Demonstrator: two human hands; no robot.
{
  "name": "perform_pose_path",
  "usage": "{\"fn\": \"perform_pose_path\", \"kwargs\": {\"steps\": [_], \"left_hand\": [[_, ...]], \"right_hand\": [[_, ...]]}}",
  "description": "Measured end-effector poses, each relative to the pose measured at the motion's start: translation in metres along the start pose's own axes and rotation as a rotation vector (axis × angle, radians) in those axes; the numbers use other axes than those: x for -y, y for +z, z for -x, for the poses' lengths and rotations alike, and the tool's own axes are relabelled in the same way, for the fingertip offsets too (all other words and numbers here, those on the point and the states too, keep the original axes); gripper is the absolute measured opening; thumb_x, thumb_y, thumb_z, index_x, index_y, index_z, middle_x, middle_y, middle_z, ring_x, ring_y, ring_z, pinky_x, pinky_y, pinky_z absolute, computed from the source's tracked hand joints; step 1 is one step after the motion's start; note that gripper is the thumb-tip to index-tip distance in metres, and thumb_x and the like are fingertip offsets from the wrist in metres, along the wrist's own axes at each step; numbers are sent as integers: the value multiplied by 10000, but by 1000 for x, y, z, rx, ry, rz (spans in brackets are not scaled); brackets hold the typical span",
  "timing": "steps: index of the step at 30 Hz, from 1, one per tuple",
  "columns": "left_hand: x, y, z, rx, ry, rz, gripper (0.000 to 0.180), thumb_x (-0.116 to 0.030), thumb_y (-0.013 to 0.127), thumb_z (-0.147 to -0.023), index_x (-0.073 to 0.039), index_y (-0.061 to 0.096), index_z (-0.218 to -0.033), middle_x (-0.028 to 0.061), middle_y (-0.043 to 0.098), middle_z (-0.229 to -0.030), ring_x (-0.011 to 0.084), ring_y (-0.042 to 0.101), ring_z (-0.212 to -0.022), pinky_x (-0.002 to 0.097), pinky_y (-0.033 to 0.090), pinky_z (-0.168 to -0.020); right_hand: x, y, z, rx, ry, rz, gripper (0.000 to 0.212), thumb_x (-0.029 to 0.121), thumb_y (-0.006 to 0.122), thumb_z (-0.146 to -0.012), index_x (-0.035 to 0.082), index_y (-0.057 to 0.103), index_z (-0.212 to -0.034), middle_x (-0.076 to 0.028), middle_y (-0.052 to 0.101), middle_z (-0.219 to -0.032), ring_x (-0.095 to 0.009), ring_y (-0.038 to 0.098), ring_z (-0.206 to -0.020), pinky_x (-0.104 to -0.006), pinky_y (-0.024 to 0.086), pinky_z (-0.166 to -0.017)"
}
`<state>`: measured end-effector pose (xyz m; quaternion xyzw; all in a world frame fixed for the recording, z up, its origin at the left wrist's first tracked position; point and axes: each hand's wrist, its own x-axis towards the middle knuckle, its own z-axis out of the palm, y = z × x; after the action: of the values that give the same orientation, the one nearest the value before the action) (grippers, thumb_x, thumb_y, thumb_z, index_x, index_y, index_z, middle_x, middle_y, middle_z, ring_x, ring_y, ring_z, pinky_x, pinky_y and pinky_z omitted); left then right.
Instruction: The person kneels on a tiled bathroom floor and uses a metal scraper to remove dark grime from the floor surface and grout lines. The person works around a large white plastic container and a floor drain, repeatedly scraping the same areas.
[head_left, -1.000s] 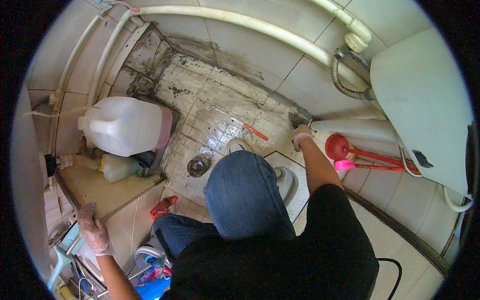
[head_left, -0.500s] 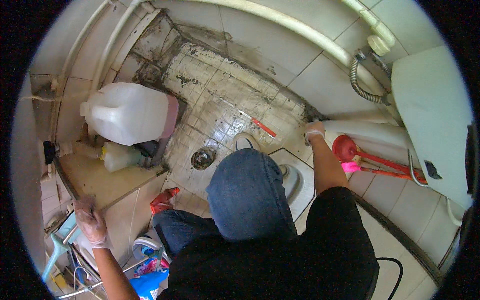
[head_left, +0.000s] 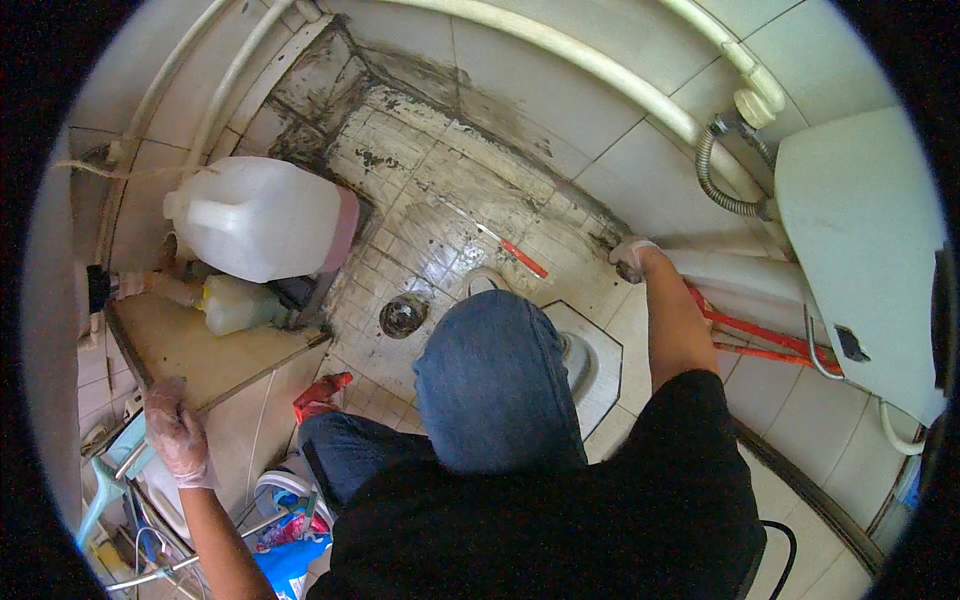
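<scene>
My right hand (head_left: 634,257), in a clear plastic glove, reaches to the foot of the tiled wall beside a thick white pipe (head_left: 740,272). Its fingers are closed on a small dark thing that I cannot make out. At the outer corner of a tiled ledge (head_left: 225,370), my gloved left hand (head_left: 178,440) rests with curled fingers that seem to grip the edge. A red-handled tool (head_left: 524,258) with a long thin blade lies on the wet, stained floor. The round floor drain (head_left: 403,315) is uncovered, near my shoe (head_left: 481,281).
A large white jug (head_left: 265,215) of pink liquid and a smaller bottle (head_left: 238,305) stand left. A squat toilet (head_left: 595,365) is beside my knee. Red-handled poles (head_left: 770,335) lean right, below a white cistern (head_left: 860,250). Lower left is a metal rack (head_left: 170,570).
My right hand stays low by the wall, with its wrist and forearm shifted slightly right. The forearm now covers the red plunger cup seen before. My left hand stays at the ledge corner.
</scene>
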<state>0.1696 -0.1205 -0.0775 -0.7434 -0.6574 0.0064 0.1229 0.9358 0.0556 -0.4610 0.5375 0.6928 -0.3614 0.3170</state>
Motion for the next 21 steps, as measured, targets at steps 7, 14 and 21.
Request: {"fn": "perform_pose_path", "kwargs": {"steps": [7,14,21], "left_hand": [[0,-15,1,-15,16,-15,403,49,536,-775,-33,687,-1140,170,679,-1187,386,599,-1196,524,394,-1136],[-2,3,-3,-1,-17,-10,405,26,552,-771,-35,689,-1148,172,679,-1190,395,596,-1189,522,409,-1117],[15,42,-14,-27,2,-6,390,29,534,-769,-27,674,-1129,175,675,-1178,407,590,-1188,522,440,-1069]], "right_hand": [[79,15,-5,-477,279,151,239,236,699,-793,71,790,-939,-136,771,-978,-303,750,-933,-389,585,-756],[93,15,-77,-552,576,-480,273,185,680,-855,54,758,-1082,-137,762,-1076,-300,733,-1040,-409,592,-846],[99,9,-129,-379,611,-315,333,264,740,-812,52,774,-1066,-149,752,-1120,-288,736,-1043,-371,586,-873]]}}
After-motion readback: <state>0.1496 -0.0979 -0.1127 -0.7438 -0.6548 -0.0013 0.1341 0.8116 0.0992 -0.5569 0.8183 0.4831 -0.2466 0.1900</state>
